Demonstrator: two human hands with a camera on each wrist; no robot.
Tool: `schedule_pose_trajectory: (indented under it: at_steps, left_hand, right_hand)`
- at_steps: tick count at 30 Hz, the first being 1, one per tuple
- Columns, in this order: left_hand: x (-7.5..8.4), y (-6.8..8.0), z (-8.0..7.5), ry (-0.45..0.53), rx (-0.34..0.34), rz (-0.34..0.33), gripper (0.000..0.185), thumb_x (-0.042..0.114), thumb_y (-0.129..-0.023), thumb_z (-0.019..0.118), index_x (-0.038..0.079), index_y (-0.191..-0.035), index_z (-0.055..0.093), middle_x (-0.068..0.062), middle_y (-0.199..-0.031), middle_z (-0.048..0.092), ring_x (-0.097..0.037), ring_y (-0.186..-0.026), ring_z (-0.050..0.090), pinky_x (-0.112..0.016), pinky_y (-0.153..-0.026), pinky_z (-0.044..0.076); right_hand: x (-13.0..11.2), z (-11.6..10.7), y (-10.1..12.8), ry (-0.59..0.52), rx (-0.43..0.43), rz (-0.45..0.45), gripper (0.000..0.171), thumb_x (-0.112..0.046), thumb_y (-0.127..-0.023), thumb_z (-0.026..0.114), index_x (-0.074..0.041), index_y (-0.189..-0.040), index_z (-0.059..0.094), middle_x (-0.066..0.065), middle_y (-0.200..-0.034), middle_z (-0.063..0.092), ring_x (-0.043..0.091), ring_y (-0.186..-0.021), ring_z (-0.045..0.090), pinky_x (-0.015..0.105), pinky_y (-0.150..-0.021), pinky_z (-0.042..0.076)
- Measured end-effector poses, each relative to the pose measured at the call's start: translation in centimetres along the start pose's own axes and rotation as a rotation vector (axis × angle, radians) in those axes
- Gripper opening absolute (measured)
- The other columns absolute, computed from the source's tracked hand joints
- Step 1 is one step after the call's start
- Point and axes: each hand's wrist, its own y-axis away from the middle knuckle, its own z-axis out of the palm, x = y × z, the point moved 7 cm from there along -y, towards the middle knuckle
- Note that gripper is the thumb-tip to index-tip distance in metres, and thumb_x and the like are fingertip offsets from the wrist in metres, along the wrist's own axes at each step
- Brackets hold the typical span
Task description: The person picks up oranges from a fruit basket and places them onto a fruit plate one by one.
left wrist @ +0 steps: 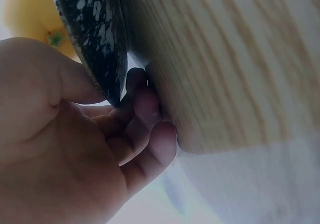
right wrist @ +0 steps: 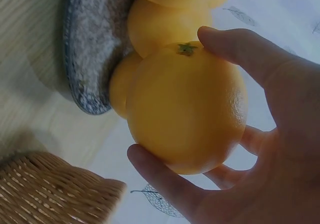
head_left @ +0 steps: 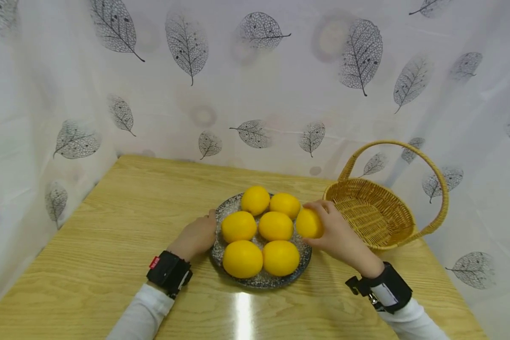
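A speckled dark plate (head_left: 261, 282) bears several oranges (head_left: 276, 226), yellow-orange with small green stem ends. At the plate's left edge, my left hand (head_left: 195, 236) grips the rim. The left wrist view shows the thumb on top of the plate (left wrist: 97, 38) and the fingers curled beneath it, close to the wood. My right hand (head_left: 339, 234) holds one orange (right wrist: 185, 108) between thumb and fingers at the plate's right side. In the right wrist view this orange is in front of the others and the plate lies behind it.
A wicker basket (head_left: 371, 212) with a tall arched handle (head_left: 439, 189) stands right of the plate, just beyond my right hand. Both rest on a light wooden table (head_left: 153, 203). A white curtain (head_left: 276, 85) with leaf prints hangs along the table's back and sides.
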Motion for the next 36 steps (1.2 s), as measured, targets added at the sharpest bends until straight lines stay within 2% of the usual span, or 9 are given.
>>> schedule_pose_trajectory:
  at_steps: [11, 19, 26, 32, 36]
  left_hand:
    - [0.2, 0.0, 0.0, 0.003, -0.003, -0.005, 0.054, -0.004, -0.099, 0.042, -0.020, -0.149, 0.029, -0.035, -0.121, 0.067, -0.043, -0.109, 0.069, -0.051, -0.094, 0.058]
    - [0.3, 0.4, -0.3, 0.025, 0.007, -0.004, 0.054, -0.003, -0.099, 0.040, -0.021, -0.149, 0.029, -0.035, -0.124, 0.066, -0.044, -0.113, 0.068, -0.052, -0.097, 0.057]
    - [0.2, 0.2, -0.1, 0.030, 0.009, -0.004, 0.054, -0.003, -0.099, 0.039, -0.021, -0.149, 0.029, -0.035, -0.126, 0.065, -0.044, -0.115, 0.067, -0.052, -0.099, 0.056]
    - [0.2, 0.2, -0.1, 0.009, 0.009, -0.003, 0.053, -0.004, -0.100, 0.040, -0.021, -0.149, 0.030, -0.035, -0.122, 0.067, -0.043, -0.111, 0.069, -0.051, -0.095, 0.058]
    - [0.0, 0.0, 0.0, 0.007, 0.001, -0.027, 0.053, -0.001, -0.101, 0.039, -0.018, -0.150, 0.029, -0.035, -0.129, 0.064, -0.044, -0.118, 0.066, -0.053, -0.101, 0.055]
  right_hand:
    - [0.6, 2.0, 0.0, 0.007, -0.017, -0.024, 0.074, -0.023, -0.078, 0.088, -0.009, -0.141, 0.052, 0.023, -0.140, 0.048, 0.038, -0.116, 0.060, 0.056, -0.093, 0.056]
    - [1.0, 4.0, -0.2, -0.009, -0.030, -0.037, 0.075, -0.013, -0.076, 0.085, -0.006, -0.142, 0.051, 0.022, -0.140, 0.049, 0.037, -0.120, 0.057, 0.054, -0.099, 0.053]
    - [0.4, 4.2, -0.3, -0.026, -0.029, -0.038, 0.073, -0.013, -0.077, 0.084, -0.005, -0.142, 0.052, 0.023, -0.144, 0.047, 0.038, -0.125, 0.056, 0.056, -0.103, 0.052]
    - [0.1, 4.3, -0.1, -0.030, -0.022, -0.063, 0.073, -0.009, -0.076, 0.084, -0.003, -0.141, 0.051, 0.024, -0.145, 0.045, 0.040, -0.126, 0.055, 0.057, -0.104, 0.052]
    - [0.0, 4.1, 0.3, -0.046, -0.007, -0.093, 0.074, -0.006, -0.077, 0.085, -0.003, -0.142, 0.050, 0.025, -0.144, 0.044, 0.042, -0.125, 0.056, 0.057, -0.101, 0.053]
